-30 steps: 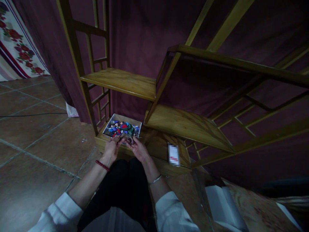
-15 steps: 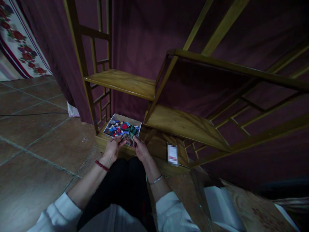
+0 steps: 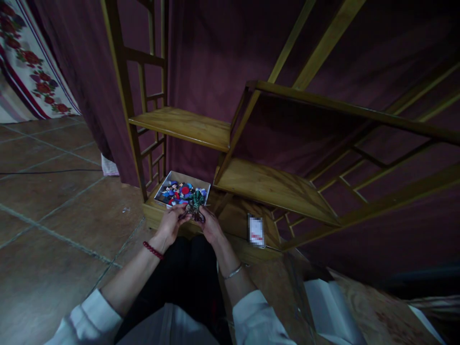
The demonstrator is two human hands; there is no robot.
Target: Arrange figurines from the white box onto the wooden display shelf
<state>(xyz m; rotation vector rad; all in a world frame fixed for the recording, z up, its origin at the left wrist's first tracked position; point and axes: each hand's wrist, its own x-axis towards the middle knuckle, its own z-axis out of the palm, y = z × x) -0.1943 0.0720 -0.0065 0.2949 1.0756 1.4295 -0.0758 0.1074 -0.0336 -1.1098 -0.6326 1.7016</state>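
Between the fingers, the dark patterned bundle (image 3: 194, 213) has drawn together since the earlier head frames, where it lay more spread out; the hands have shifted only slightly, and the whole scene sits a little differently because the camera has turned.

Head view: the left hand (image 3: 171, 222) and the right hand (image 3: 211, 226) face each other, a narrow gap between them, and the bundle fills that gap. Fingers on both sides are curled in close and appear to have hold of its two sides; how firmly they pinch cannot be told. Neither hand is clearly nearer, since the bundle lies between the fingertips of both. It looks bunched, so no sure long axis can be read.

Just beyond the fingers is the open box (image 3: 181, 176), filled with small colourful trinkets (image 3: 176, 189). A green tangle (image 3: 197, 197) lies at its near right corner, directly past the bundle; whether the two touch is unclear. The box rests on the wooden base (image 3: 154, 216), with a blurred white packet (image 3: 256, 231) well to the right.
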